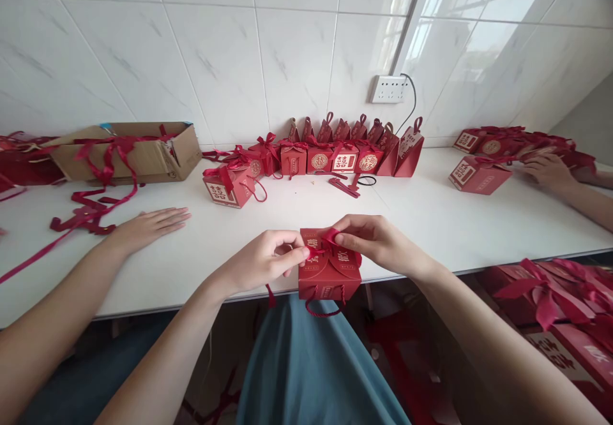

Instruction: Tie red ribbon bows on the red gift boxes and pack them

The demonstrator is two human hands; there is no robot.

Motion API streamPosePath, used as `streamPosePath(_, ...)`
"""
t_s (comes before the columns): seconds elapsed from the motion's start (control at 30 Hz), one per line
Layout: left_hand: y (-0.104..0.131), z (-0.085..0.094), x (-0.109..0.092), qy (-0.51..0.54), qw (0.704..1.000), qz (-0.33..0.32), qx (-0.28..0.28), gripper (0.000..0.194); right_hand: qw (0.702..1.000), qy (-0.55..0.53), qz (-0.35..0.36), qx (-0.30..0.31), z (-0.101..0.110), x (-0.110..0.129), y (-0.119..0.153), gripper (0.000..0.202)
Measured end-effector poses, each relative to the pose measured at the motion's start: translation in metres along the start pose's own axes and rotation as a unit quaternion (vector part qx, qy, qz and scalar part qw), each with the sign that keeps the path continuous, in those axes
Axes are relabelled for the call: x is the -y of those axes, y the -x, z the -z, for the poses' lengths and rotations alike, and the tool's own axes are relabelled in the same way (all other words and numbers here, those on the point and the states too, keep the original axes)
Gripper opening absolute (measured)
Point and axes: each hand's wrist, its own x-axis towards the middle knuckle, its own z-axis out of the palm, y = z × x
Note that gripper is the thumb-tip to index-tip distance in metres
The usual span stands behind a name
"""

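Note:
A red gift box [330,275] with gold lettering sits at the table's front edge, its cord handle [322,313] hanging down over the near side. Across its top runs a red ribbon [329,238]. My left hand [271,256] pinches the ribbon at the box's left side, its fingers closed. From the right, my right hand [371,240] pinches a loop of the same ribbon between thumb and fingers. A loose ribbon tail [271,296] dangles below my left hand.
Finished-looking red boxes [345,158] line the wall, one box [230,184] nearer. A cardboard carton [129,157] holds ribbons. A co-worker's hand [156,226] rests flat at left; another person's hand [550,173] is by boxes at right. More boxes [555,297] lie lower right.

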Motion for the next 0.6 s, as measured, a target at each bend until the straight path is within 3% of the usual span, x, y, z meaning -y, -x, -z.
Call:
streamPosePath(0.17, 0.001, 0.000, -0.008, -0.088, 0.995, -0.019, -0.040, 0.023, 0.994, 0.055, 0.027, -0.089, -0.012, -0.013, -0.007, 0.022)
streamPosePath(0.33, 0.000, 0.000, -0.023, -0.203, 0.977, -0.057, -0.042, 0.020, 0.991, 0.099, 0.051, -0.079, -0.014, -0.016, -0.005, 0.018)
streamPosePath(0.47, -0.006, 0.001, -0.035, -0.301, 0.946, -0.109, -0.055, 0.024, 0.990, 0.067, 0.038, -0.115, -0.018, -0.019, -0.007, 0.012)
streamPosePath(0.6, -0.016, -0.001, -0.036, -0.308, 0.930, -0.186, -0.077, 0.021, 0.991, 0.057, 0.018, -0.121, -0.021, -0.020, -0.009, 0.015)
